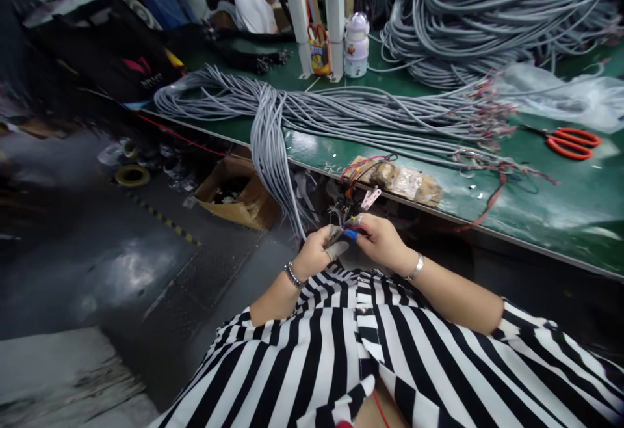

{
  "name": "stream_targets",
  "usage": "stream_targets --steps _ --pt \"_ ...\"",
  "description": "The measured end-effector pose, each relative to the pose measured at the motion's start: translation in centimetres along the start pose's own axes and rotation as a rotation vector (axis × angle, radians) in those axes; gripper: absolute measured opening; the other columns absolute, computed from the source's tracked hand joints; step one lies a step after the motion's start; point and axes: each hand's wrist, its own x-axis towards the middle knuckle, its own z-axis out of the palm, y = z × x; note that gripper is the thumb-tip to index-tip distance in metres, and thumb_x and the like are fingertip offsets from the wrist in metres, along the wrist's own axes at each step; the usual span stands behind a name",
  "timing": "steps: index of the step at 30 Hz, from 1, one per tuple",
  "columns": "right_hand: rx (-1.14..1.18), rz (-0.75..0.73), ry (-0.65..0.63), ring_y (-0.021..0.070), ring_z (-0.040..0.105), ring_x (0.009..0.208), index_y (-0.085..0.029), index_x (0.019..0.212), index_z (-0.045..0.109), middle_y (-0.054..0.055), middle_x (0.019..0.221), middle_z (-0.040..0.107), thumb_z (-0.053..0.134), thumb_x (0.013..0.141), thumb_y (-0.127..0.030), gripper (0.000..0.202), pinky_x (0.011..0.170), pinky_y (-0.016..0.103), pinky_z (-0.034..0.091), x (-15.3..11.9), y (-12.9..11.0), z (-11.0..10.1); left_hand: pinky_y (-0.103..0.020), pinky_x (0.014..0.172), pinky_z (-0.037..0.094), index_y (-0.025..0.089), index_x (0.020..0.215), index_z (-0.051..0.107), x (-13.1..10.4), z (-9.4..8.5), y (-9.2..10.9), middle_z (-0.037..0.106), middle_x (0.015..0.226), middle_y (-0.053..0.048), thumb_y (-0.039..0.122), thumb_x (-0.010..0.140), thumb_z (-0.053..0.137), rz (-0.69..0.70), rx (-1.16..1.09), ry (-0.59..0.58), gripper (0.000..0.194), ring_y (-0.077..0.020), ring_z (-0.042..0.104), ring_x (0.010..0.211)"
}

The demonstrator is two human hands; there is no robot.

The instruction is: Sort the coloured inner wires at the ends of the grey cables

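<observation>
My left hand point(312, 257) is closed in a pinch on the end of a grey cable point(334, 238), with grey coverings on its fingertips. Close beside it, my right hand point(383, 240) pinches thin coloured wires at that cable's end. A small blue piece point(350, 235) shows at the right fingertips; whether it is a finger cover or a held part I cannot tell. Just beyond the hands, a pink clip point(371, 198) sits by dark and orange wires at the bench edge. A hank of grey cables point(268, 135) droops over that edge, left of my hands.
A taped wooden block point(407, 182) lies on the green bench point(550, 200). Red-handled scissors point(572, 143), a plastic bag point(560, 96), a bottle point(357, 45) and large cable coils point(497, 18) are farther back. A cardboard box point(234, 197) is below. Another person point(253, 2) sits beyond.
</observation>
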Motion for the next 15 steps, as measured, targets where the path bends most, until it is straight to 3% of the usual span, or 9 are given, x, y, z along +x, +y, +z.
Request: stream_targets --steps 6,12,15 --pt "0.018 0.000 -0.002 0.0151 0.055 0.063 -0.019 0.078 0.059 0.003 0.071 0.060 0.054 0.090 -0.025 0.014 0.061 0.027 0.043 0.1 -0.5 -0.1 -0.016 0.041 0.037 0.015 0.093 0.059 -0.1 1.1 0.6 0.054 0.056 0.006 0.050 0.080 0.066 -0.123 -0.226 0.344 0.038 -0.0052 0.046 0.043" --pt "-0.032 -0.211 -0.108 0.0149 0.053 0.062 -0.019 0.078 0.056 0.005 0.073 0.058 0.048 0.092 -0.025 0.018 0.057 0.026 0.042 -0.9 -1.3 -0.2 -0.019 0.052 0.048 0.016 0.088 0.062 -0.1 1.1 0.5 0.065 0.073 0.001 0.047 0.073 0.075 0.003 -0.261 0.532 0.036 -0.0075 0.057 0.055" --pt "-0.015 -0.359 -0.264 0.0141 0.054 0.060 -0.019 0.079 0.058 0.005 0.074 0.059 0.047 0.093 -0.024 0.018 0.056 0.025 0.042 -0.8 -1.7 -0.9 -0.017 0.051 0.044 0.016 0.086 0.063 0.0 0.4 0.1 0.063 0.070 0.002 0.046 0.076 0.073 0.023 -0.287 0.626 0.033 -0.0050 0.052 0.051"
